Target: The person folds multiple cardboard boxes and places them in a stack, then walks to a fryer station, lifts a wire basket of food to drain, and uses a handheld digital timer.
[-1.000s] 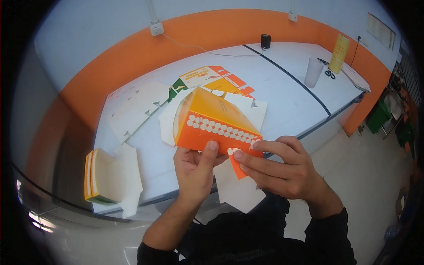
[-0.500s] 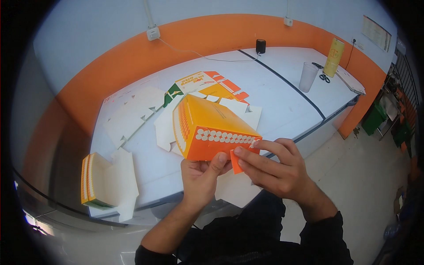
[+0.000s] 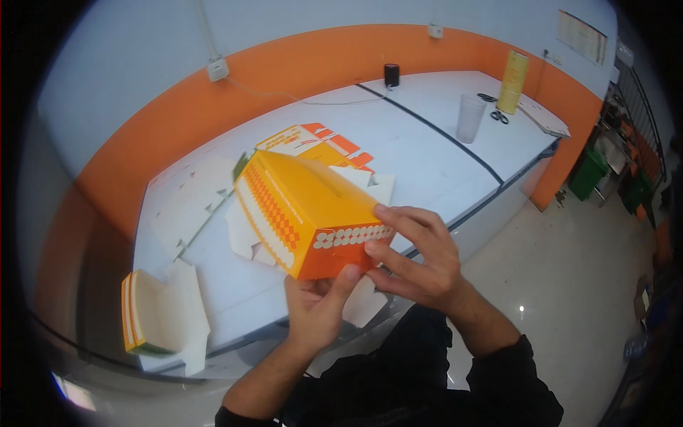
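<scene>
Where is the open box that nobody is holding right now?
In the head view, the open box is at the lower left, at the white table's near left corner, left of the person's left hand.

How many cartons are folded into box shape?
2: the yellow carton in the left hand, touched by the right hand, and the open carton at far left. Others may be hidden.
</scene>
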